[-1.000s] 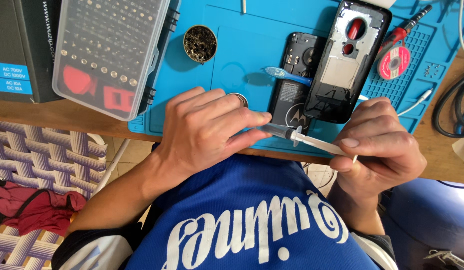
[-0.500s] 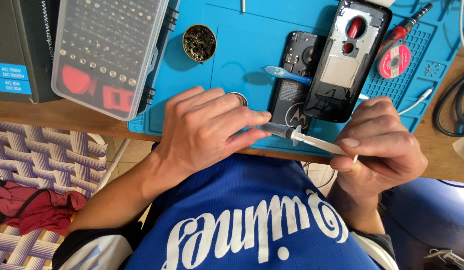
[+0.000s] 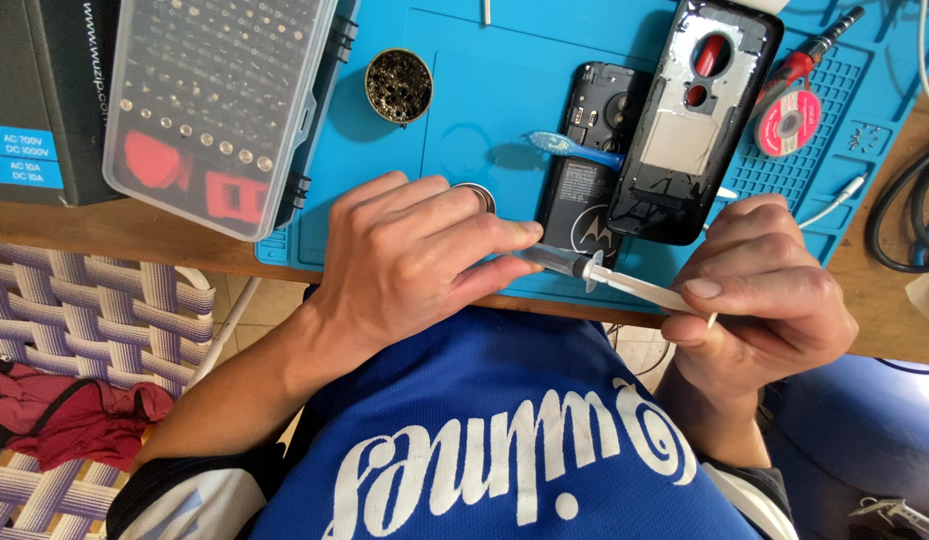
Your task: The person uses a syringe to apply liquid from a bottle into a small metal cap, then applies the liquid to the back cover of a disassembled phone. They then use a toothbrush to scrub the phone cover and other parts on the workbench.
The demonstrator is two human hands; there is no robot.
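Almost nothing has shifted since the earlier frames: both hands sit where they were, and only the view has drifted a touch.

Seen from the head camera, the left hand (image 3: 415,255) pinches the barrel end of a small syringe (image 3: 585,268) between thumb and forefinger, while the right hand (image 3: 760,290) is closed around the white plunger stem at about four o'clock from the barrel. The syringe hangs over the near edge of the blue work mat (image 3: 465,110), just beside an opened phone body (image 3: 585,170) whose detached back cover (image 3: 697,120) lies tilted across it toward one o'clock. A blue brush (image 3: 575,150) rests at twelve o'clock from the syringe, a tin of brass wool (image 3: 400,87) at eleven o'clock, and a clear bit case (image 3: 220,100) at ten o'clock.

Judging from the grip, a hard push on the plunger could eject too much paste, and since the tip is hidden under the left fingers, it could smear skin or mat unseen. A slip could also drop the syringe off the table edge onto the blue shirt (image 3: 505,440).
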